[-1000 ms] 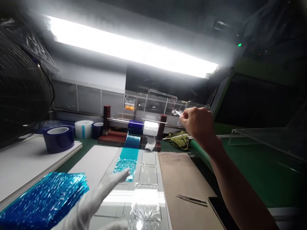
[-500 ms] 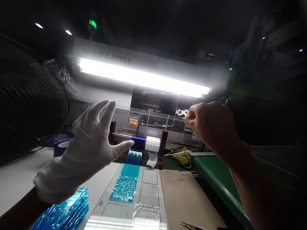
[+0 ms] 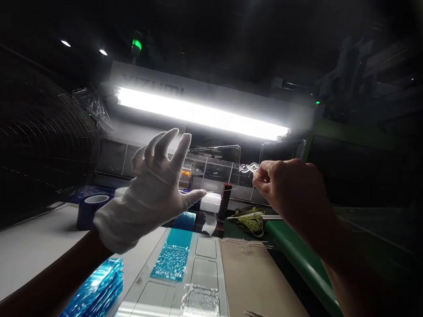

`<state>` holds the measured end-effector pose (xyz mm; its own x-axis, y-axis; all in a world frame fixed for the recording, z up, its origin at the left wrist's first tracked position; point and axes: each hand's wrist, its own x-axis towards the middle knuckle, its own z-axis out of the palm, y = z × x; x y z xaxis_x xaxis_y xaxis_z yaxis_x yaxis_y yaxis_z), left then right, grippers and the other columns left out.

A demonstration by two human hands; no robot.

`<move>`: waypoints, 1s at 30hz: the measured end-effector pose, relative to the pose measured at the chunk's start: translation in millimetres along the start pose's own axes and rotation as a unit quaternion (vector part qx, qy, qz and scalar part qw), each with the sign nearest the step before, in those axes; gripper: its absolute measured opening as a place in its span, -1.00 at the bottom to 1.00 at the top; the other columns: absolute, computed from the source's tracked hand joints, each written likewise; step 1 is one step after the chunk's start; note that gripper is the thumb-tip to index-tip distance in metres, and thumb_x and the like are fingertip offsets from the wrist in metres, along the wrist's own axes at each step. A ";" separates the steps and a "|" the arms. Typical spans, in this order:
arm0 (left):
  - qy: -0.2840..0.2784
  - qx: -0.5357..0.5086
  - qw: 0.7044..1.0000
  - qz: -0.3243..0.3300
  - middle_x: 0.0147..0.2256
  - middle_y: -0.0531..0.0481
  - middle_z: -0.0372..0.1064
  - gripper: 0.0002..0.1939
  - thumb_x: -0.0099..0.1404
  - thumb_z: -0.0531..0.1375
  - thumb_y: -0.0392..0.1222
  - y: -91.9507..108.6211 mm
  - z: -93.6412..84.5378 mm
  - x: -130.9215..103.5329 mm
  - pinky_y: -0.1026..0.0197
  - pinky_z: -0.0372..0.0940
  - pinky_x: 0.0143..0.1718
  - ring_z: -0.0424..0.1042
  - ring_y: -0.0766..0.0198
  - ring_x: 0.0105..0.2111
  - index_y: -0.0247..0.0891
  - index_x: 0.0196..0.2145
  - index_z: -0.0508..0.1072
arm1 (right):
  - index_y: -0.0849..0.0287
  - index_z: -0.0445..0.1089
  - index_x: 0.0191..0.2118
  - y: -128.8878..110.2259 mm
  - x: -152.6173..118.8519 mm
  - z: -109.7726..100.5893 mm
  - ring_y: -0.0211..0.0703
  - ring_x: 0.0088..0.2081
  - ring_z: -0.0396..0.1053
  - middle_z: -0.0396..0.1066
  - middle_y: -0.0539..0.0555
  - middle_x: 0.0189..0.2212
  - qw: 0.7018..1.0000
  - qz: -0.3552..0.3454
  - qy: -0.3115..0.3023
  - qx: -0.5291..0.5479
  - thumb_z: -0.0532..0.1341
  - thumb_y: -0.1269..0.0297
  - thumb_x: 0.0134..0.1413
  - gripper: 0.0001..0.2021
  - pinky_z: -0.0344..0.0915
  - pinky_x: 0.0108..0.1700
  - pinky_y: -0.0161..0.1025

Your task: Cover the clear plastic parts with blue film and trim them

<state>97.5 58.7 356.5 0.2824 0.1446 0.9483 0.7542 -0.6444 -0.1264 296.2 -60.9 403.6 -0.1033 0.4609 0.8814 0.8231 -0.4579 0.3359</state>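
My left hand (image 3: 158,189), in a white glove, is raised with thumb and fingers spread, at the left edge of a clear rectangular panel (image 3: 214,169). Nothing is plainly gripped in it. My bare right hand (image 3: 287,180) pinches a clear twisted plastic piece (image 3: 248,167), which joins the panel on its left. A second clear frame (image 3: 282,144) shows behind my right hand. Under them, a teal film strip (image 3: 171,259) lies on the white board (image 3: 155,293). The white roll (image 3: 210,201) is on the holder behind.
A stack of blue film pieces (image 3: 97,288) is at the lower left, with a dark blue tape roll (image 3: 95,209) behind it. A tube light (image 3: 201,114) hangs ahead. Brown cardboard (image 3: 254,277), a green belt (image 3: 300,259) and a yellow-green cloth (image 3: 247,220) are at right.
My left hand has moved right, closer to my right hand and over the panel's left edge. My right hand and the clear piece are slightly lower in view.
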 end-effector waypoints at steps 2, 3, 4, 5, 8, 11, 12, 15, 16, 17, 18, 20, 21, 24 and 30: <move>-0.001 0.014 1.000 -0.008 0.27 -0.33 -0.27 0.14 0.00 0.04 0.50 1.4 4.1 -3.4 -0.21 -0.09 0.18 -0.13 -0.21 0.24 -0.24 0.31 -0.26 | 0.12 0.25 -0.66 -1.0 0.0 -1.1 -0.29 -0.70 0.07 0.12 -0.06 -0.78 1.000 0.000 -0.006 0.009 0.20 0.36 -0.10 -0.80 -0.15 -0.54 -0.28; -0.008 0.020 1.000 -0.010 0.27 -0.34 -0.26 0.15 0.00 0.02 0.51 2.3 6.5 -7.1 -0.22 -0.11 0.19 -0.15 -0.21 0.25 -0.26 0.31 -0.25 | 0.12 0.27 -0.64 -1.0 0.5 -1.4 -0.27 -0.69 0.10 0.15 -0.06 -0.78 1.000 -0.001 -0.007 0.015 0.21 0.36 -0.10 -0.82 -0.13 -0.54 -0.28; -0.026 0.022 0.999 -0.007 0.28 -0.33 -0.27 0.14 0.00 0.01 0.52 3.3 9.0 -11.9 -0.23 -0.13 0.19 -0.17 -0.21 0.26 -0.25 0.32 -0.24 | 0.12 0.28 -0.62 -0.7 1.3 -1.2 -0.27 -0.68 0.12 0.17 -0.06 -0.77 1.000 -0.005 -0.007 0.021 0.21 0.36 -0.08 -0.82 -0.12 -0.54 -0.28; -0.059 0.016 0.998 0.003 0.29 -0.32 -0.29 0.13 0.00 -0.01 0.53 4.4 11.2 -17.5 -0.26 -0.14 0.19 -0.19 -0.22 0.26 -0.24 0.31 -0.21 | 0.12 0.29 -0.61 -0.1 2.3 -0.2 -0.26 -0.68 0.13 0.18 -0.05 -0.77 1.000 -0.006 -0.004 0.025 0.21 0.35 -0.05 -0.82 -0.10 -0.54 -0.28; -0.225 -0.030 0.973 0.034 0.31 -0.28 -0.33 0.08 -0.03 -0.06 0.57 6.5 15.0 -33.3 -0.33 -0.08 0.15 -0.22 -0.30 0.27 -0.15 0.29 -0.04 | 0.13 0.31 -0.56 3.4 5.4 8.1 -0.27 -0.67 0.16 0.24 -0.04 -0.74 0.999 0.011 0.011 0.049 0.16 0.34 0.04 -0.81 -0.06 -0.53 -0.28; -0.286 -0.040 0.957 -0.015 0.31 -0.33 -0.32 0.14 -0.06 -0.06 0.59 2.6 15.6 -41.0 -0.37 -0.07 0.13 -0.22 -0.36 0.26 -0.25 0.29 -0.01 | 0.13 0.33 -0.52 6.0 5.8 22.4 -0.26 -0.64 0.23 0.33 -0.03 -0.69 0.996 0.029 0.027 0.077 0.15 0.35 0.06 -0.83 -0.02 -0.52 -0.28; -0.270 -0.033 0.962 -0.037 0.31 -0.34 -0.32 0.17 -0.07 -0.06 0.59 -0.6 15.6 -41.9 -0.37 -0.09 0.15 -0.23 -0.36 0.26 -0.30 0.29 -0.05 | 0.13 0.33 -0.53 6.1 5.1 27.2 -0.26 -0.62 0.25 0.34 -0.03 -0.68 0.996 0.026 0.033 0.079 0.15 0.36 0.06 -0.84 -0.01 -0.51 -0.28; -0.201 -0.013 0.977 -0.065 0.32 -0.36 -0.36 0.28 -0.10 -0.04 0.60 -14.4 16.5 -43.9 -0.34 -0.18 0.20 -0.28 -0.30 0.28 -0.37 0.32 -0.25 | 0.14 0.32 -0.54 3.8 2.4 37.7 -0.27 -0.62 0.27 0.32 -0.04 -0.69 0.996 0.009 0.047 0.075 0.14 0.37 0.05 -0.83 -0.03 -0.53 -0.30; -0.182 -0.007 0.981 -0.067 0.32 -0.36 -0.38 0.30 -0.11 -0.03 0.60 -19.6 16.8 -44.9 -0.34 -0.19 0.20 -0.29 -0.28 0.28 -0.36 0.32 -0.32 | 0.14 0.31 -0.54 2.4 1.8 39.5 -0.27 -0.63 0.27 0.31 -0.04 -0.70 0.996 0.006 0.049 0.072 0.14 0.37 0.06 -0.82 -0.03 -0.53 -0.31; -0.164 -0.001 0.984 -0.070 0.32 -0.36 -0.39 0.31 -0.11 -0.02 0.60 -24.4 16.9 -46.0 -0.35 -0.18 0.19 -0.29 -0.28 0.28 -0.34 0.32 -0.40 | 0.14 0.31 -0.54 0.9 1.7 40.4 -0.27 -0.63 0.26 0.31 -0.04 -0.71 0.997 0.005 0.049 0.067 0.13 0.36 0.07 -0.81 -0.04 -0.53 -0.31; -0.148 0.007 0.986 -0.074 0.32 -0.36 -0.38 0.32 -0.11 -0.01 0.60 -28.9 16.7 -47.3 -0.37 -0.16 0.17 -0.28 -0.28 0.28 -0.31 0.31 -0.46 | 0.14 0.31 -0.55 -0.7 1.9 40.6 -0.27 -0.64 0.26 0.31 -0.03 -0.71 0.997 0.003 0.049 0.060 0.12 0.35 0.09 -0.79 -0.05 -0.54 -0.31; -0.123 0.019 0.989 -0.077 0.31 -0.35 -0.35 0.32 -0.11 0.00 0.60 -35.7 15.6 -49.3 -0.39 -0.14 0.15 -0.26 -0.29 0.27 -0.26 0.30 -0.53 | 0.15 0.31 -0.55 -3.5 3.8 39.2 -0.26 -0.64 0.27 0.33 -0.01 -0.70 0.998 0.000 0.050 0.045 0.10 0.33 0.13 -0.76 -0.06 -0.54 -0.30; -0.114 0.023 0.990 -0.077 0.31 -0.36 -0.34 0.32 -0.12 0.00 0.60 -38.0 14.8 -49.8 -0.40 -0.14 0.14 -0.25 -0.30 0.27 -0.25 0.30 -0.55 | 0.15 0.31 -0.55 -4.7 5.3 38.0 -0.26 -0.64 0.27 0.34 0.00 -0.69 0.998 -0.002 0.051 0.039 0.10 0.32 0.14 -0.75 -0.07 -0.54 -0.30; -0.103 0.029 0.991 -0.078 0.30 -0.39 -0.34 0.34 -0.14 -0.01 0.62 -41.0 11.9 -49.3 -0.43 -0.13 0.12 -0.24 -0.34 0.26 -0.26 0.30 -0.52 | 0.16 0.32 -0.53 -6.1 10.2 33.6 -0.25 -0.63 0.28 0.36 0.00 -0.68 0.998 -0.007 0.053 0.030 0.10 0.33 0.15 -0.77 -0.07 -0.54 -0.30; -0.085 0.037 0.992 -0.081 0.29 -0.45 -0.30 0.34 -0.14 -0.02 0.62 -41.0 9.5 -47.7 -0.42 -0.08 0.10 -0.18 -0.37 0.24 -0.30 0.31 -0.48 | 0.17 0.30 -0.54 -1.4 14.5 26.2 -0.27 -0.62 0.27 0.32 -0.01 -0.70 0.997 -0.005 0.078 0.022 0.13 0.36 0.11 -0.79 -0.06 -0.54 -0.31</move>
<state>58.8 85.3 313.7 0.2459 0.3708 0.8956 0.8376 -0.5462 -0.0039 308.2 -33.6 407.2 -0.1942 0.3394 0.9204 0.8446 -0.4194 0.3329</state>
